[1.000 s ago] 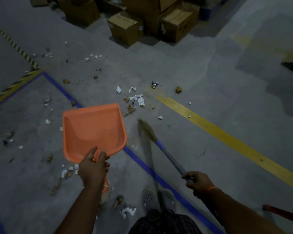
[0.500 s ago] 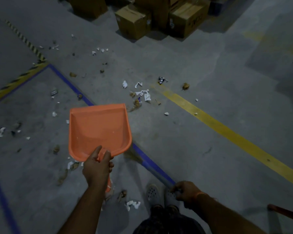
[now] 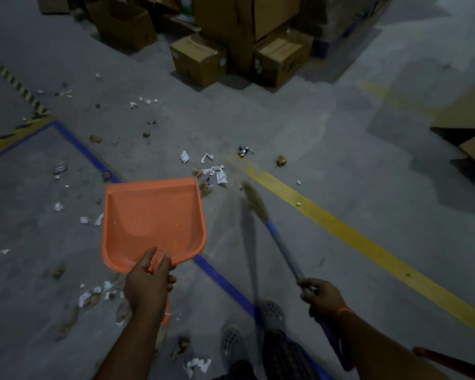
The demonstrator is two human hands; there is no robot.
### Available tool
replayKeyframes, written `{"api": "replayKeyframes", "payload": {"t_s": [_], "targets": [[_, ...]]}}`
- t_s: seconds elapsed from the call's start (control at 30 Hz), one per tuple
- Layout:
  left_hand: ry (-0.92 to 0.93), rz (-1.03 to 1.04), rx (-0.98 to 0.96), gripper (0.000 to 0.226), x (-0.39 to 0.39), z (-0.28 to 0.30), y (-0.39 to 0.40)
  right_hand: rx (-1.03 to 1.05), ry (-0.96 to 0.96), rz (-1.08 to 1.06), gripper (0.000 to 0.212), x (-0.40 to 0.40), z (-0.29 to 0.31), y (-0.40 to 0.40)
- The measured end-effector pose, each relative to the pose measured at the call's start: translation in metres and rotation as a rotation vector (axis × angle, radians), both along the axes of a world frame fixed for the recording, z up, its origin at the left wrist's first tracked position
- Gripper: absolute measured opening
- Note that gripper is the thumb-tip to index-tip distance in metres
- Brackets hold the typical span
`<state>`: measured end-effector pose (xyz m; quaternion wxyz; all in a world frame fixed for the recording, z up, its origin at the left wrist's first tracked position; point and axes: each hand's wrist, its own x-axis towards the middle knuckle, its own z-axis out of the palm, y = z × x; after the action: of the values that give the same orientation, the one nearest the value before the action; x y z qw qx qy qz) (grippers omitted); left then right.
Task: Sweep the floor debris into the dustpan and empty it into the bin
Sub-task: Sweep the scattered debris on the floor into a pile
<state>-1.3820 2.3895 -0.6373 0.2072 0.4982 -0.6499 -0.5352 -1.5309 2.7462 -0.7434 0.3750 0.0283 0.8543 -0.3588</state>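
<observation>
Left hand [image 3: 148,283] wrapped tight around the handle of the orange dustpan [image 3: 154,223], low in the middle of the frame. Pan empty, open mouth pointing up the frame, much as half a second ago. Right hand [image 3: 322,297] closed on the broom [image 3: 281,250] stick, lower right. Broom swung out since the earlier frame: then tucked down near the feet, now reaching up and left, blurry brush end just right of the pan's mouth.

Around, left to right: striped yellow and black tape [image 3: 14,83] at upper left. White paper scraps [image 3: 214,171] and brown bits on the grey floor, some just past the pan's mouth, more to its left and below it. Blue floor line [image 3: 85,149] running under the pan. Brown boxes [image 3: 200,61] at top middle. Yellow line [image 3: 340,229] crossing at right. Grey shoes [image 3: 272,311] at bottom middle.
</observation>
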Motion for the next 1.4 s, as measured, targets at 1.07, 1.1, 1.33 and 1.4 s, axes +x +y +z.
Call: {"api": "replayKeyframes", "payload": {"t_s": [1.07,1.1,1.33,1.4], "targets": [[0.004,0.079,-0.056,0.044,-0.189,-0.014,0.010,0.009,-0.016,0.056,0.025,-0.184,-0.017,0.033],[0.006,0.079,-0.055,0.044,-0.191,-0.015,0.011,0.023,0.010,0.009,0.025,-0.191,-0.017,0.040],[-0.007,0.062,-0.068,0.045,-0.197,-0.014,0.011,0.079,0.004,-0.327,0.023,-0.237,-0.026,0.057],[-0.020,0.064,-0.072,0.045,-0.199,-0.015,0.009,0.088,-0.029,-0.303,0.022,-0.245,-0.028,0.051]]}}
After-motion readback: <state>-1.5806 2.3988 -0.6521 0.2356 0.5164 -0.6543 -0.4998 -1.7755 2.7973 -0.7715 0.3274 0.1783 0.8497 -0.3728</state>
